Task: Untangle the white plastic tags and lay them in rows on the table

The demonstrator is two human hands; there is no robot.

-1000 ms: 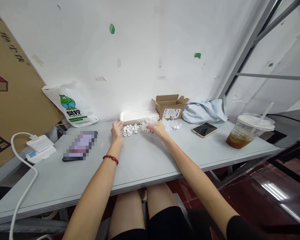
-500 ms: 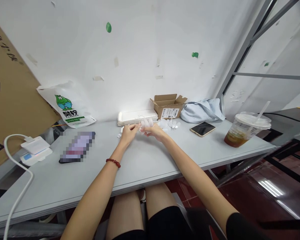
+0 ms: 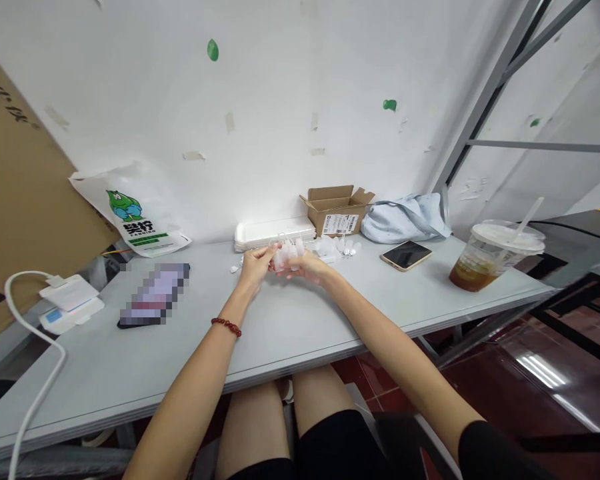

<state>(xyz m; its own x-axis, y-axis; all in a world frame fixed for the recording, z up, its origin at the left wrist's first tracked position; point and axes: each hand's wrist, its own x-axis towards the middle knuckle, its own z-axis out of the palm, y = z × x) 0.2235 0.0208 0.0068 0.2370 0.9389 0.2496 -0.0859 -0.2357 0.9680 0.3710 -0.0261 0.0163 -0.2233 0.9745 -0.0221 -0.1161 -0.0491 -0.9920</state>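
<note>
My left hand (image 3: 257,268) and my right hand (image 3: 309,267) meet over the middle of the table. Between them is a cluster of translucent white plastic pieces (image 3: 289,251), whose exact kind I cannot make out. The fingers of both hands are closed around it, the left from its side with a pinch, the right from below. Small white round pieces (image 3: 234,269) lie beside my left hand. Past my right hand, more loose white pieces (image 3: 349,249) are scattered on the table.
Behind the hands lie a stack of white flat sleeves (image 3: 273,233) and an open cardboard box (image 3: 336,213). A pale blue cloth bag (image 3: 405,219), a phone (image 3: 407,255) and a drink cup (image 3: 495,257) are to the right. On the left are a blurred-out phone (image 3: 155,295), a plastic bag (image 3: 135,210) and a white charger (image 3: 73,300).
Both hands have shifted slightly, and the cluster of plastic pieces has turned a little and sits more to the left between them. The camera view has moved a little.
</note>
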